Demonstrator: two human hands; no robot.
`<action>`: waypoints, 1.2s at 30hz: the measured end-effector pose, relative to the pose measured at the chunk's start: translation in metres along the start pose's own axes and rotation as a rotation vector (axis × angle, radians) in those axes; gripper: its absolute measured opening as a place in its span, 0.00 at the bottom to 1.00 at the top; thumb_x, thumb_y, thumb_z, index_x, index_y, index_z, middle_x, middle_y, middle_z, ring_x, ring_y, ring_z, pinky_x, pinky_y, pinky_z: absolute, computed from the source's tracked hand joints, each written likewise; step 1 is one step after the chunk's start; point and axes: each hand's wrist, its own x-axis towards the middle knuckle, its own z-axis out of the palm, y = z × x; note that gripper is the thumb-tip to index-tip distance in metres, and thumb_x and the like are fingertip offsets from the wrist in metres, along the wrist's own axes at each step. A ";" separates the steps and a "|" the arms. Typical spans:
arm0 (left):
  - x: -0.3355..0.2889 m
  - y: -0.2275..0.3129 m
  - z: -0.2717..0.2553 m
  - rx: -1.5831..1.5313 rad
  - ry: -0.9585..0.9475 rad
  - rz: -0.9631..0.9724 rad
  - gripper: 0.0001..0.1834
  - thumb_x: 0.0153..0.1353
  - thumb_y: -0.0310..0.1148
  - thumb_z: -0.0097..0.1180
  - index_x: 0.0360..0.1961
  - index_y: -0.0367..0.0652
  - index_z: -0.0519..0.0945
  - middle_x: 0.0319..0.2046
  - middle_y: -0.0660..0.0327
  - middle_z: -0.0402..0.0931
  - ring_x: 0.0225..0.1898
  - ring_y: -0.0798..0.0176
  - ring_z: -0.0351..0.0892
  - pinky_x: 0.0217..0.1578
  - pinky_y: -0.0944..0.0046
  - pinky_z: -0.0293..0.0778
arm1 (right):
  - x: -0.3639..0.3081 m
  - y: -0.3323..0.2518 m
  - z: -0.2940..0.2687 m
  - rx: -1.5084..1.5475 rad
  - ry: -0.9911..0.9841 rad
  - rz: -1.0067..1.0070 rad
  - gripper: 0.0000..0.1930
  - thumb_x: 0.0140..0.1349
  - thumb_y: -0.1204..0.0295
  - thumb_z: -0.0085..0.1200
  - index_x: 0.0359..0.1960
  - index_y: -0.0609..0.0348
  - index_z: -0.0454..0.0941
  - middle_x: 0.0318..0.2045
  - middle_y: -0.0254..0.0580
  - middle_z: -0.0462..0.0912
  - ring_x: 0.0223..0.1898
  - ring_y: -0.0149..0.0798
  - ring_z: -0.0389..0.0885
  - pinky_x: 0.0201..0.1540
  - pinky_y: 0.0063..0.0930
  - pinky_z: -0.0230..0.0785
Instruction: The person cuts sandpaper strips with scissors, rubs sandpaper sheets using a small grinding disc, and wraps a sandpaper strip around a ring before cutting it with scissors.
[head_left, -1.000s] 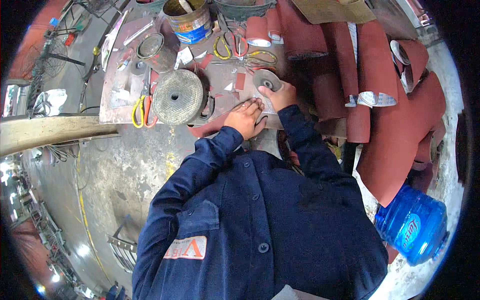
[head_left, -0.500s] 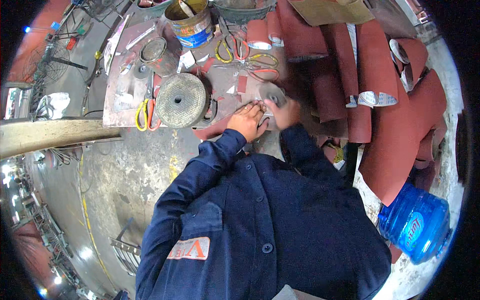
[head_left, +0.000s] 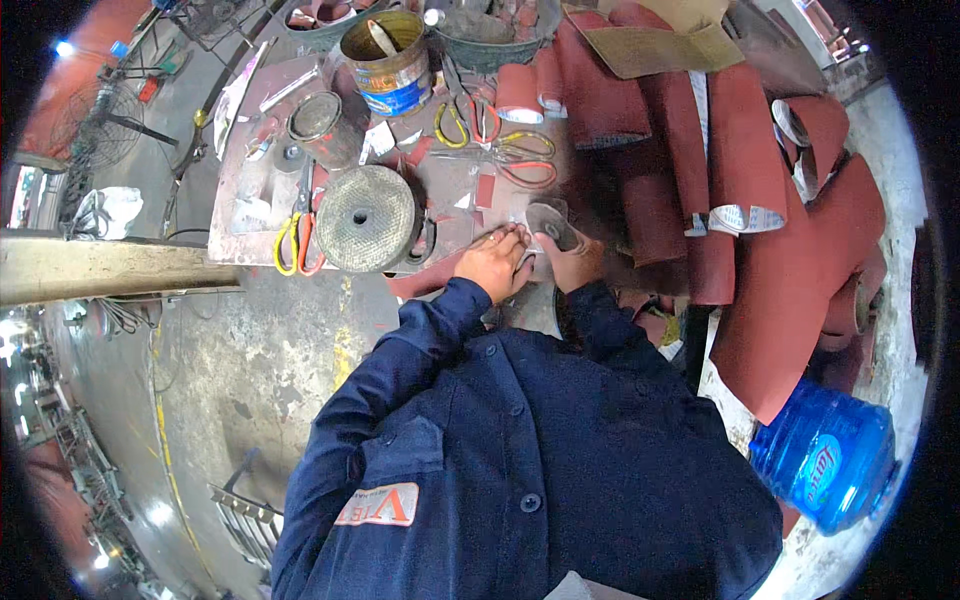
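My left hand (head_left: 493,266) lies at the near edge of the worktable (head_left: 448,215), its fingers stretched out and pointing away to the right. In my right hand (head_left: 577,264), just beside it, is a small grey disc (head_left: 553,224) with a darker centre, tilted up from the tabletop. Whatever lies beneath my left palm is hidden. Left of my hands sits a thick round wheel (head_left: 366,217) with a rough, grainy face and a centre hole. Scissors with yellow and red handles (head_left: 520,160) rest beyond my hands, near a small red scrap (head_left: 485,190).
Rolls and sheets of red-brown abrasive material (head_left: 755,150) crowd the right side. Behind stand a paint-stained tin (head_left: 388,75) with a brush, a grey can (head_left: 325,130) and a dark tub (head_left: 490,45). A blue water bottle (head_left: 825,455) is at the lower right.
My right hand has drawn slightly nearer to me, and the disc in it has turned to a steeper tilt. My left hand stays in place. The whole view has shifted a little.
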 end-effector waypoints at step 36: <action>0.005 -0.003 -0.001 0.007 -0.015 -0.042 0.19 0.55 0.40 0.56 0.43 0.38 0.80 0.44 0.54 0.78 0.48 0.54 0.78 0.50 0.60 0.73 | 0.002 0.002 0.000 0.028 -0.017 0.046 0.24 0.47 0.51 0.63 0.39 0.57 0.83 0.32 0.52 0.83 0.35 0.54 0.83 0.40 0.43 0.74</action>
